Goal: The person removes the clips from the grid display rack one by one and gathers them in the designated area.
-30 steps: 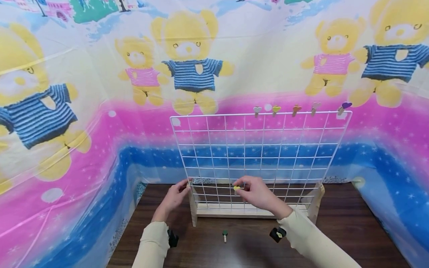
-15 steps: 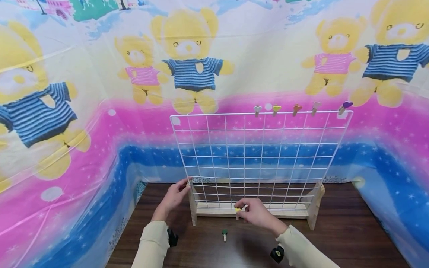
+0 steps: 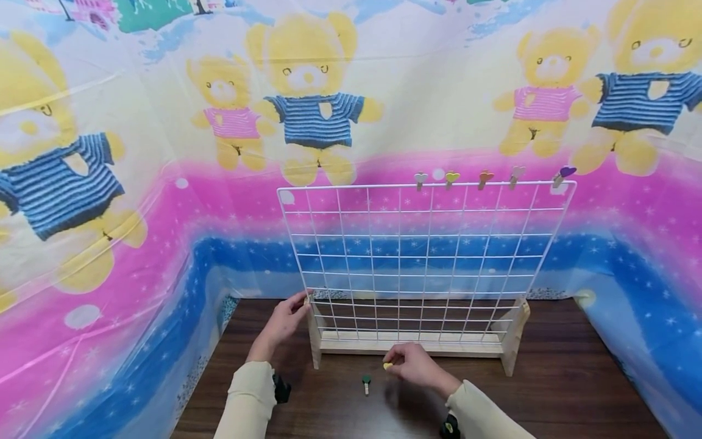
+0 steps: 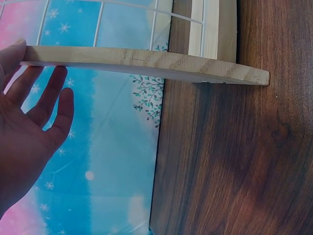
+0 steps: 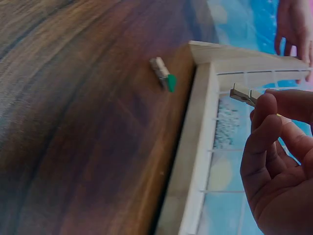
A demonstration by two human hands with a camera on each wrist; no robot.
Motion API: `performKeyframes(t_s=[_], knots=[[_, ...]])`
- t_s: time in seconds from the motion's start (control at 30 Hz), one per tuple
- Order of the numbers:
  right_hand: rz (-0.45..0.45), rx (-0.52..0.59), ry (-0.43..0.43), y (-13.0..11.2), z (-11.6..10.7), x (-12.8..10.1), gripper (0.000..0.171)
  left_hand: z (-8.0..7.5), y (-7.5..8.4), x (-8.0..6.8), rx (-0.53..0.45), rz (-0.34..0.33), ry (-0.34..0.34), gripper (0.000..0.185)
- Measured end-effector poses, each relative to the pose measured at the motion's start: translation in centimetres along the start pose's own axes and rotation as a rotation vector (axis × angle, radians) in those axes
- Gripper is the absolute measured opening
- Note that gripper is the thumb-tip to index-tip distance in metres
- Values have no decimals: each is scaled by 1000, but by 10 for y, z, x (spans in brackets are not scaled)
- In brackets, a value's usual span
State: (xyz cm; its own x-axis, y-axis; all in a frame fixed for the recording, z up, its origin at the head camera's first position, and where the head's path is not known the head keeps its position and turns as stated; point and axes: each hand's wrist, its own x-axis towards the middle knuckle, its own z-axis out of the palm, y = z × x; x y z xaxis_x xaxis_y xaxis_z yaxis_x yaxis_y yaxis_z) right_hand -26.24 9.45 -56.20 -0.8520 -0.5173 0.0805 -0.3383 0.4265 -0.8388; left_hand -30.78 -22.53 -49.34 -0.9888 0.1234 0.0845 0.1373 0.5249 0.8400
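My right hand (image 3: 412,367) pinches a small wooden clothespin with a yellow heart (image 3: 387,366), low in front of the stand's base. In the right wrist view the bare end of this clothespin (image 5: 242,94) sticks out past the fingertips; the heart is mostly hidden. My left hand (image 3: 284,320) holds the upper end of the left wooden leg (image 4: 146,61) of a white wire grid rack (image 3: 399,256), thumb on one side and fingers on the other. A clothespin with a dark green heart (image 3: 366,384) lies on the table left of my right hand.
Several heart clothespins, among them a white one (image 3: 420,178), an orange one (image 3: 485,178) and a purple one (image 3: 563,175), sit along the rack's top wire. The rack's wooden base bar (image 3: 411,347) crosses the dark wood table (image 3: 329,414). A printed bear cloth (image 3: 428,110) hangs behind.
My right hand has moved down and toward me, from before the lower grid to below the base bar, still with the yellow-heart clothespin. The left hand stays at the leg.
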Motion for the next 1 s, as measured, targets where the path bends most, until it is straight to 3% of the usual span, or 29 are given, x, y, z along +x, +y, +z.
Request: performKeyframes(t_s=[0.33, 0.63, 0.83, 1.0], knots=[[5, -24, -30, 19, 17, -1, 11, 1, -1, 0, 7, 5, 3, 40], [62, -85, -29, 33, 27, 2, 7, 0, -2, 0, 1, 10, 3, 40], [120, -10, -69, 41, 31, 1, 6, 0, -2, 1, -8, 8, 1, 40], [110, 25, -74, 46, 34, 1, 4, 0, -3, 1, -12, 23, -5, 40]])
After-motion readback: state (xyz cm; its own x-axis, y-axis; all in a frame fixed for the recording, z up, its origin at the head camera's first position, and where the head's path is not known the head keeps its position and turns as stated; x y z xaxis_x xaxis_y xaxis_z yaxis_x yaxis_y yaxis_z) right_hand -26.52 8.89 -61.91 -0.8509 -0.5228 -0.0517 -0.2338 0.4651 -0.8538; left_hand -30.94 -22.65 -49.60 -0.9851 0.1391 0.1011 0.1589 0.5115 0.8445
